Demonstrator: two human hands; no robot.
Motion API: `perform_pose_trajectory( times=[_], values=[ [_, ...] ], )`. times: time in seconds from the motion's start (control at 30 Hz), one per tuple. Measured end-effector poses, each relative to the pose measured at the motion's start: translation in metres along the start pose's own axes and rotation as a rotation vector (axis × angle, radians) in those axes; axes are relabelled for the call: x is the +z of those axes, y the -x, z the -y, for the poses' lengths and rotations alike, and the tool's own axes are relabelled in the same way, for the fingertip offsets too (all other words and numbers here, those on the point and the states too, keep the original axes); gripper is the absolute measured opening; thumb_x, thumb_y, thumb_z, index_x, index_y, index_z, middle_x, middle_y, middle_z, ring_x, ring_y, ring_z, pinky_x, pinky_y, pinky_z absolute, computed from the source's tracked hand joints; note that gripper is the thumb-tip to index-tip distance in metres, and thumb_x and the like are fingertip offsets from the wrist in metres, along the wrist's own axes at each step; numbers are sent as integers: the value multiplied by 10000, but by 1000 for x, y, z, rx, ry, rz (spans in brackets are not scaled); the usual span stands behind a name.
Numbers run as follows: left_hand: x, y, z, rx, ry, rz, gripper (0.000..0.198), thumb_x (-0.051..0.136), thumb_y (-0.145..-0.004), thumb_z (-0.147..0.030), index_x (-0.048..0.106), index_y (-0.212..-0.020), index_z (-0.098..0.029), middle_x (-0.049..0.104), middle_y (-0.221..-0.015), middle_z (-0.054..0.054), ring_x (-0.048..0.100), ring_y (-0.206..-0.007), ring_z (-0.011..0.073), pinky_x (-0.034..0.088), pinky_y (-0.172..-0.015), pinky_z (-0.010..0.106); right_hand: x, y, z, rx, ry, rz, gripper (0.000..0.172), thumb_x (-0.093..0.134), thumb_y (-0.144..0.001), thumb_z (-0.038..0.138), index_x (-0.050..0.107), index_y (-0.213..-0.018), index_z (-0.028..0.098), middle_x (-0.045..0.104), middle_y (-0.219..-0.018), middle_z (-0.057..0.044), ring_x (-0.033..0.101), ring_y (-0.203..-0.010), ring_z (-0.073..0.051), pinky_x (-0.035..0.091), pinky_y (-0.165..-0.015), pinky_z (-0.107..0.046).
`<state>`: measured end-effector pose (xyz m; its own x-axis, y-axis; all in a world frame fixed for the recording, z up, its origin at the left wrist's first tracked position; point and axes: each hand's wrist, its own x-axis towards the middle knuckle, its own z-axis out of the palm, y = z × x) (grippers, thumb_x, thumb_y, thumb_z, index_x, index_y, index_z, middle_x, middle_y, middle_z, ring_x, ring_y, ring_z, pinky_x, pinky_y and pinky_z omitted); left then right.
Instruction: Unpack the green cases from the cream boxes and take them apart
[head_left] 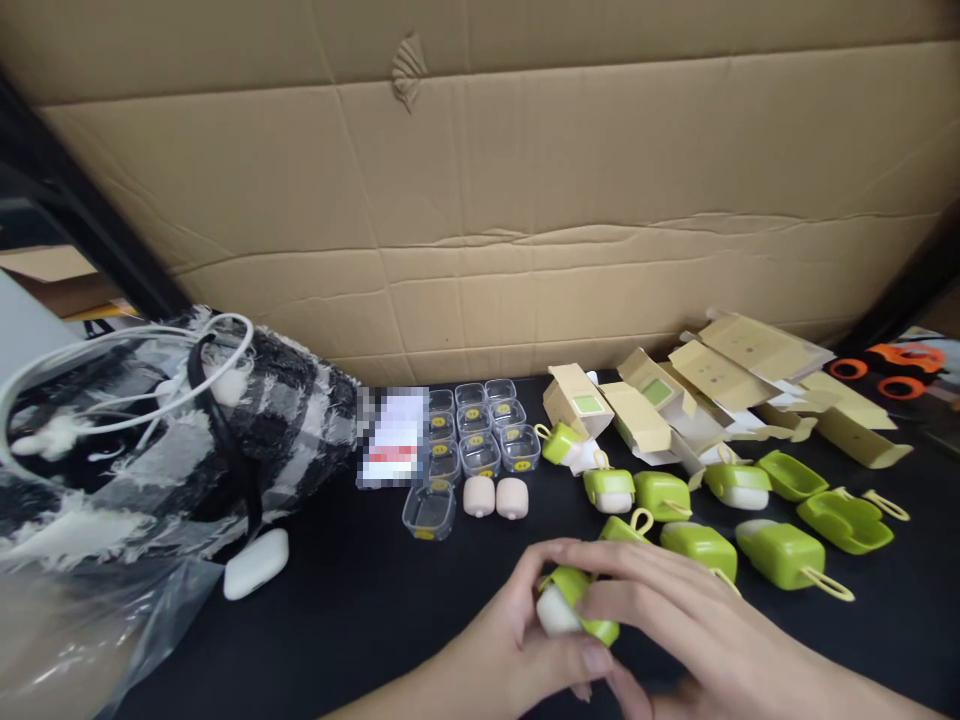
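Between my two hands is a small green case [602, 630] with a white rounded piece [556, 612] showing at its side. My left hand [525, 628] has its fingers and thumb closed around it from the left. Over the top and right side lie the bent fingers of my right hand [675, 620], which also grip it; part of the case is hidden beneath them. Just beyond my fingers sits another green case [624, 528] with a pale yellow loop. More green cases [791, 555] with white pieces and loops lie to the right, next to empty green shells [847, 520].
Clear plastic cups [480, 455] stand in rows behind two pale pink rounded pieces [512, 497]. Opened cardboard boxes [637, 415] pile up at the back right, before a cardboard wall [480, 200]. At left are a shaggy checked cloth [300, 420], cables and a white case [256, 564].
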<state>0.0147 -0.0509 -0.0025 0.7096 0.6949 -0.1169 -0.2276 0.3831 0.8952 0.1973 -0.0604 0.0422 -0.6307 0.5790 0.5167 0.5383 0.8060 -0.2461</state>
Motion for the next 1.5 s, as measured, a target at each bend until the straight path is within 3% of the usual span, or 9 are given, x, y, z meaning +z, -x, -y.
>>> perform_pose_trajectory(
  times=[0.17, 0.4, 0.6, 0.87, 1.0, 1.1, 1.2, 1.37, 1.5],
  values=[
    [1, 0, -3, 33, 6, 9, 580, 740, -727, -413, 453, -1180, -191, 555, -980, 25, 573, -829, 129, 428, -744, 263, 0, 2, 1, 6, 1, 51, 270, 598, -744, 171, 594, -1012, 201, 642, -1202, -80, 641, -1042, -203, 545, -864, -288],
    [-5, -2, 17, 18, 7, 45, 560, 780, -664, -436, 358, -960, -218, 581, -842, 2, 536, -518, 57, 406, -508, 199, -4, -1, 0, -42, -35, 252, 383, 680, -746, 202, 576, -1114, 209, 598, -1266, -86, 600, -1118, -228, 530, -900, -324],
    [-5, 0, 7, 73, -96, 29, 481, 747, -717, -343, 401, -1024, -212, 520, -980, 19, 559, -780, 107, 393, -644, 214, -1, -2, 2, -16, -279, 101, 504, 468, -739, 23, 449, -1214, 188, 637, -1206, -98, 554, -1177, -172, 429, -1022, -318],
    [-4, 2, 26, 93, -87, 3, 534, 726, -677, -449, 283, -908, -262, 439, -894, -28, 515, -694, 96, 398, -618, 228, -4, -12, 13, -12, -305, 298, 233, 476, -860, 112, 587, -1056, 172, 654, -1151, -92, 544, -1169, -166, 414, -1031, -265],
    [-12, 5, 3, -48, -339, 121, 511, 744, -664, -335, 322, -940, -249, 423, -911, -31, 495, -818, 123, 386, -712, 234, -11, -6, 8, -32, -260, 347, 277, 524, -867, 147, 560, -1135, 205, 641, -1171, -81, 542, -1169, -186, 430, -1020, -298],
    [-13, 9, -20, -210, -506, 242, 609, 770, -612, -267, 289, -986, -247, 455, -823, -59, 465, -708, 103, 342, -594, 203, -20, -1, 0, -34, -305, 378, 364, 613, -831, 158, 523, -1176, 232, 654, -1100, -51, 593, -1072, -173, 442, -1012, -316],
    [-9, 13, -37, -228, -506, 170, 521, 681, -683, -228, 253, -979, -255, 509, -798, -56, 440, -628, 86, 342, -547, 191, -31, 3, -11, 39, -349, 171, 490, 707, -768, 188, 466, -1185, 276, 623, -1082, -32, 593, -1043, -173, 503, -916, -263],
    [-4, -4, -66, 214, -1061, -148, 330, 623, -703, -173, 445, -975, -227, 490, -1078, 46, 515, -884, 154, 443, -756, 273, -43, 9, -23, 224, -404, -473, 509, 692, -774, 252, 460, -1218, 343, 536, -1064, -43, 555, -1034, -219, 523, -901, -294],
    [-11, -36, -82, 344, -1664, -109, 453, 617, -672, -211, 545, -1114, -143, 607, -929, 64, 530, -862, 217, 459, -786, 348, -39, 15, -23, 247, -431, -488, 571, 714, -750, 237, 451, -1244, 350, 527, -1096, -47, 552, -1040, -228, 526, -908, -298]
  ],
)
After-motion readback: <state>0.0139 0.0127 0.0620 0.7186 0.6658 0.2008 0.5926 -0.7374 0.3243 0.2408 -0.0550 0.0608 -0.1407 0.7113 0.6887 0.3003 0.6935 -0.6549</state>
